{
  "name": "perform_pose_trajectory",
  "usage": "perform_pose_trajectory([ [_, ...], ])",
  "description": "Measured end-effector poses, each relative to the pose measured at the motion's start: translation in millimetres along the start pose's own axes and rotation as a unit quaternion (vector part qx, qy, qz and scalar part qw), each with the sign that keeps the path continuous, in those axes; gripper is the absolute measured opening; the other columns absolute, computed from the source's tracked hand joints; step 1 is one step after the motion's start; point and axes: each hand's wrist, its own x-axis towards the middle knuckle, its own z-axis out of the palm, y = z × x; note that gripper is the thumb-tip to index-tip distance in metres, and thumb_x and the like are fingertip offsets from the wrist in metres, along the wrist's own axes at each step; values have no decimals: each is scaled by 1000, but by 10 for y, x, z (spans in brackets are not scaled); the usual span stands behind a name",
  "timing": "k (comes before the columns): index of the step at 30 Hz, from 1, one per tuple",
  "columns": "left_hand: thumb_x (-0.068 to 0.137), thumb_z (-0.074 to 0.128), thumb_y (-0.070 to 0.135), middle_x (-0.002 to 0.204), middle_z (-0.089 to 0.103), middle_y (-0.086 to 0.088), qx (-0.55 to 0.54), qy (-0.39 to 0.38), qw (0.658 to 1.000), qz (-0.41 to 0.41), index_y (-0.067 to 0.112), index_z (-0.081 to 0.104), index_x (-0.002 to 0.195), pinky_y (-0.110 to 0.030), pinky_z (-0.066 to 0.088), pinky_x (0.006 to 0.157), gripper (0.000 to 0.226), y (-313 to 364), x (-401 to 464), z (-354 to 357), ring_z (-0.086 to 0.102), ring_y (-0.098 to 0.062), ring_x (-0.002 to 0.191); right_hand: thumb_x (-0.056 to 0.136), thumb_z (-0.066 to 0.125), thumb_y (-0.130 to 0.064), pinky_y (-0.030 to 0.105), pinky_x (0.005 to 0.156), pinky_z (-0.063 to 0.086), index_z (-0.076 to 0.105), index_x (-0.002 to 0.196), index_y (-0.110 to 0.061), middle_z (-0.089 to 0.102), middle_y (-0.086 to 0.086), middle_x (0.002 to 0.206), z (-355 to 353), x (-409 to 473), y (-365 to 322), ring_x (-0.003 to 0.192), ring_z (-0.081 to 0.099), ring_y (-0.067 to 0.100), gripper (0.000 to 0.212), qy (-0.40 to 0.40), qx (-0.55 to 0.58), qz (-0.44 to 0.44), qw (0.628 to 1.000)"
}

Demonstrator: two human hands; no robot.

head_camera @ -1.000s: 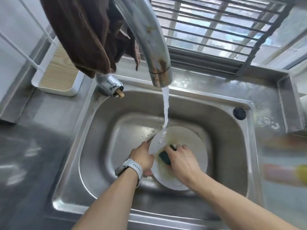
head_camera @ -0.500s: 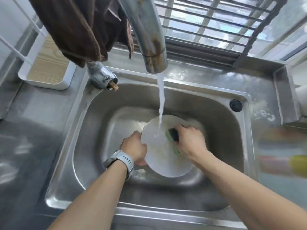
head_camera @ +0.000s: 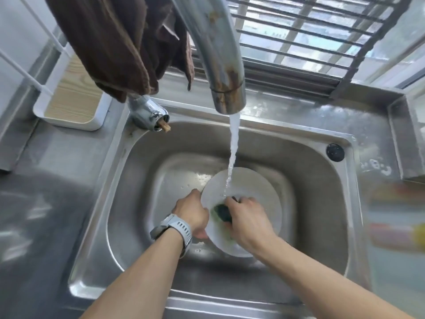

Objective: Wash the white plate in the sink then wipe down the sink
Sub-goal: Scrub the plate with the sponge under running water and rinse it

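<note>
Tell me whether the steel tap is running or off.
Running: a white stream of water falls from the curved steel tap onto the round white plate.

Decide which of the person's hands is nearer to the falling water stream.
Right. The right hand, gripping the sponge, sits just beside where the water stream lands; the left hand holds the plate's left rim, farther off.
</note>
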Motion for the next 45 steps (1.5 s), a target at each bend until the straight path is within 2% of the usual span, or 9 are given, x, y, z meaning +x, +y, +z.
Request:
perform_pose_trajectory([
  [6, 83, 49, 27, 87, 75, -9, -10, 14, 1000, -5, 23, 45, 88, -43, 65, 73, 8, -11, -16, -33, 75, -33, 71, 92, 56, -27, 38, 71, 46, 60, 115, -17, 70, 14, 101, -42, 17, 410, 92, 63, 37, 26, 13, -30, 86, 996],
  [11, 84, 52, 27, 93, 70, -7, -31, -2, 999, -8, 26, 45, 86, -40, 63, 73, 8, -11, -42, -12, 73, -32, 76, 93, 55, -25, 35, 68, 35, 61, 117, -18, 65, 14, 102, -36, 174, -56, 94, 58, 35, 26, 5, -13, -22, 1000],
  [16, 83, 51, 21, 93, 75, -11, -61, -24, 998, -9, 24, 48, 91, -42, 66, 66, 9, 2, -38, -98, 77, -31, 68, 92, 56, -28, 39, 72, 51, 62, 113, -18, 72, 14, 101, -94, 150, 540, 90, 65, 37, 23, 19, -52, 84, 995],
  [21, 76, 47, 28, 98, 74, -9, -53, -31, 998, 1, 27, 48, 94, -46, 65, 72, 18, -21, -64, -105, 77, -33, 75, 92, 56, -33, 36, 68, 44, 59, 104, -18, 61, 10, 94, -39, 215, -33, 93, 59, 36, 19, 13, 30, -25, 999],
  [27, 92, 48, 14, 97, 72, -12, -86, -34, 996, -12, 21, 47, 94, -41, 66, 61, 8, 41, -138, -198, 78, -29, 65, 86, 60, -37, 35, 72, 49, 60, 122, -26, 64, 6, 97, 22, -163, 403, 87, 61, 33, 38, 7, 3, 53, 999],
  [31, 80, 48, 14, 98, 73, -16, -138, -78, 987, -26, 20, 53, 103, -41, 65, 57, 24, 23, -119, -152, 77, -35, 80, 89, 60, -37, 34, 68, 45, 63, 119, -28, 62, 6, 93, 8, 227, -29, 87, 59, 33, 31, 29, 67, -62, 995],
  [37, 88, 44, 18, 110, 68, -23, -191, -73, 978, -50, 7, 41, 119, -51, 64, 62, 34, -80, -64, -93, 74, -43, 86, 89, 58, -40, 35, 73, 44, 65, 121, -27, 68, 10, 96, -32, -148, 405, 90, 62, 36, 36, 44, 16, 51, 998],
  [41, 95, 40, 28, 114, 65, -26, -146, -43, 987, -49, 16, 30, 117, -53, 63, 64, 27, -60, -93, -33, 69, -50, 94, 89, 50, -57, 33, 72, 42, 60, 125, -29, 66, 9, 97, -2, 91, -35, 92, 60, 34, 47, 8, 94, -71, 993],
  [45, 93, 39, 31, 119, 60, -21, -148, -11, 988, -33, 18, 30, 114, -51, 64, 67, 26, -21, -154, -87, 68, -50, 98, 89, 58, -45, 36, 66, 37, 54, 121, -20, 71, 13, 93, -90, 334, 396, 86, 64, 39, 41, 48, 49, 40, 997],
])
